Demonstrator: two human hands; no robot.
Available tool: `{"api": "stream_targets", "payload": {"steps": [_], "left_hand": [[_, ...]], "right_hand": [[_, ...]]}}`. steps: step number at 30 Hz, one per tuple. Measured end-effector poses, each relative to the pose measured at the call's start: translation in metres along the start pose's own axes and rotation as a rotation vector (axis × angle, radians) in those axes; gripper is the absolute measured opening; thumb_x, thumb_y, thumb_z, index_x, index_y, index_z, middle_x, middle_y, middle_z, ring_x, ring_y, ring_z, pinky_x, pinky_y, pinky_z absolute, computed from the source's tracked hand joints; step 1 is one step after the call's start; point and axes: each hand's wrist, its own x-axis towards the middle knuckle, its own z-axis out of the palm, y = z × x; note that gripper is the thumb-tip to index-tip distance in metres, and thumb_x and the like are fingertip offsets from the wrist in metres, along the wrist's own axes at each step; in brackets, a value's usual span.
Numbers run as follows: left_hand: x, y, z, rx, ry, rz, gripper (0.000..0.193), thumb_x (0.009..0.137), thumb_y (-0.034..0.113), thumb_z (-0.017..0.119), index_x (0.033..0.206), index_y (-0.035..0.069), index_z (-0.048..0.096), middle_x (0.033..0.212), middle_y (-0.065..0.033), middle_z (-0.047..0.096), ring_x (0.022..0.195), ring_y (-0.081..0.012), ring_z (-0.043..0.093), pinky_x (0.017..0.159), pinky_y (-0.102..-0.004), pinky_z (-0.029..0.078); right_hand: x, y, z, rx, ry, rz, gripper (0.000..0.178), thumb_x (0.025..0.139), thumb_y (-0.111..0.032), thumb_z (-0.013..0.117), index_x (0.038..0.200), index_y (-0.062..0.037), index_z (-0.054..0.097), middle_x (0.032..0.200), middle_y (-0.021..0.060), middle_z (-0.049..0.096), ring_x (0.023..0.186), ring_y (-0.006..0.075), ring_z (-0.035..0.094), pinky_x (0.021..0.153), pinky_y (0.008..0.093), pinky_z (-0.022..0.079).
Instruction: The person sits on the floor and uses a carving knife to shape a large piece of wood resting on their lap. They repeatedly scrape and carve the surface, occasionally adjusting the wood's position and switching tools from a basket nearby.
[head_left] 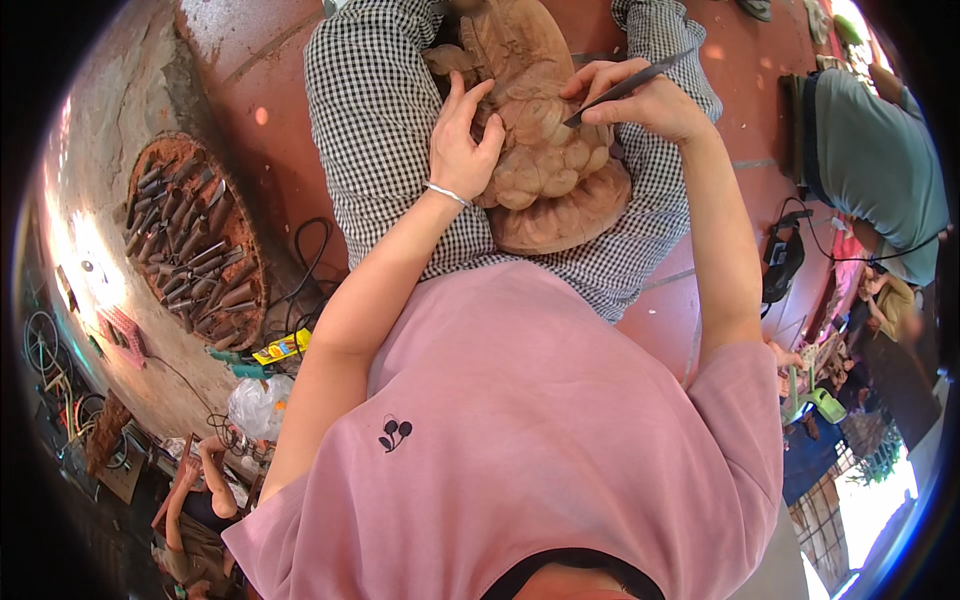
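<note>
A brown wood carving (545, 180) with rounded, clustered bumps rests in my lap between my checked trouser legs. Its far end reaches past the upper edge of the picture. My left hand (464, 150) lies on the carving's left side, fingers stretched and apart. On the other side, my right hand (650, 105) grips a slim dark carving tool (632, 82) like a pen. The tool slants down to the left, its pointed end at the carving's surface; whether it touches cannot be made out.
To my left, a round tray (261, 270) holds several carving tools (190, 235) with dark handles. Near it lie a yellow packet (282, 346), a clear plastic bag (258, 407) and black cable. Other people sit at the right (870, 160) and lower left (195, 530).
</note>
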Motion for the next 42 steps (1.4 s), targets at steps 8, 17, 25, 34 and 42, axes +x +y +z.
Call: {"api": "stream_targets", "payload": {"steps": [8,17,25,34,42], "left_hand": [[0.000,0.004,-0.002,-0.012,-0.017,-0.025,0.046,0.089,0.020,0.061,0.132,0.002,0.059,0.147,-0.0412,0.036,0.138,-0.0492,0.040,0.112,-0.0450,0.038],[0.001,0.001,-0.001,-0.015,-0.011,-0.007,0.046,0.089,0.019,0.061,0.132,0.002,0.059,0.147,-0.0411,0.036,0.138,-0.0488,0.041,0.112,-0.0446,0.039],[0.001,0.001,-0.001,-0.002,0.000,0.003,0.045,0.089,0.020,0.061,0.131,0.003,0.059,0.147,-0.0405,0.038,0.136,-0.0489,0.043,0.110,-0.0450,0.040],[0.000,0.000,0.000,-0.001,-0.003,-0.003,0.046,0.089,0.020,0.061,0.131,0.003,0.059,0.147,-0.0406,0.038,0.137,-0.0486,0.043,0.111,-0.0449,0.040],[0.000,-0.006,0.000,0.100,0.012,0.050,0.045,0.092,0.019,0.062,0.135,0.007,0.058,0.150,-0.0331,0.040,0.113,-0.0360,0.066,0.095,-0.0381,0.053]], "right_hand": [[0.018,-0.010,-0.014,-0.159,-0.014,0.168,0.020,0.080,-0.018,0.078,0.093,-0.0024,0.077,0.093,0.0063,0.074,0.092,0.0161,0.067,0.080,0.0300,0.052],[0.019,-0.028,-0.008,-0.207,-0.070,0.139,0.012,0.081,-0.012,0.078,0.088,-0.0027,0.075,0.103,0.0100,0.075,0.089,0.0181,0.068,0.083,0.0313,0.054],[0.007,-0.047,0.011,-0.321,-0.010,0.081,0.018,0.085,-0.017,0.077,0.094,-0.0008,0.073,0.098,0.0059,0.074,0.087,0.0129,0.065,0.076,0.0289,0.052],[0.000,-0.046,0.018,-0.349,0.011,0.046,0.018,0.085,-0.015,0.076,0.094,-0.0001,0.073,0.105,0.0085,0.074,0.092,0.0147,0.067,0.081,0.0288,0.053],[-0.003,-0.011,0.005,0.020,0.039,0.029,0.014,0.086,-0.015,0.074,0.091,-0.0015,0.073,0.113,0.0135,0.073,0.101,0.0204,0.067,0.089,0.0343,0.053]]}}
